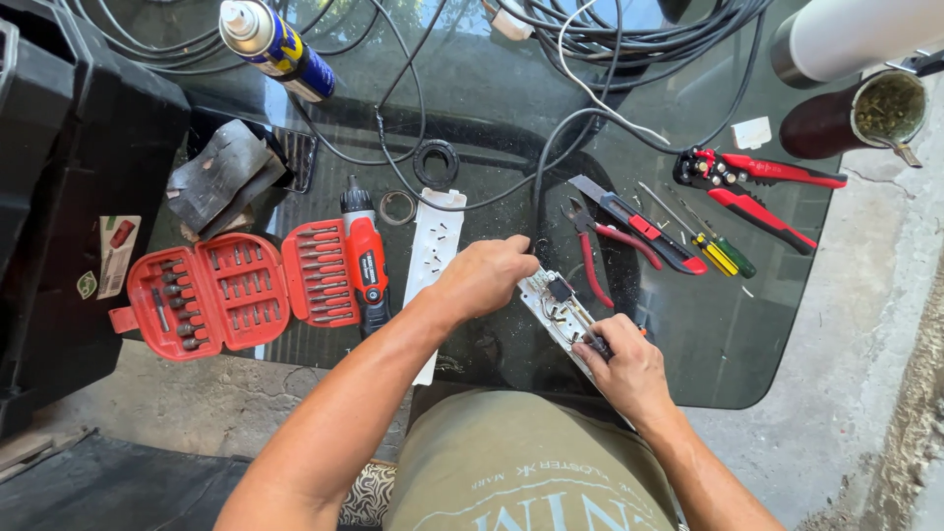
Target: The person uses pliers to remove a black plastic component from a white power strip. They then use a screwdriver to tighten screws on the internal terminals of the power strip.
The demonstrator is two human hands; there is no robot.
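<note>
Red bit case (228, 293) open next to a cordless screwdriver (366, 262), spray can (275, 41) up top, wire stripper (757, 187), pliers (602, 248), and a mate cup (857, 116) at the right.

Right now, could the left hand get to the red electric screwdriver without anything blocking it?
Probably yes. The left hand rests on the opened power strip base, and the red electric screwdriver lies just to its left on the glass table. Only the flat white cover lies between them.

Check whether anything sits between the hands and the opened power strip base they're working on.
Nothing visible does. The left hand rests on the upper end of the power strip base by the black cable; the right hand holds a small tool against its lower part.
</note>
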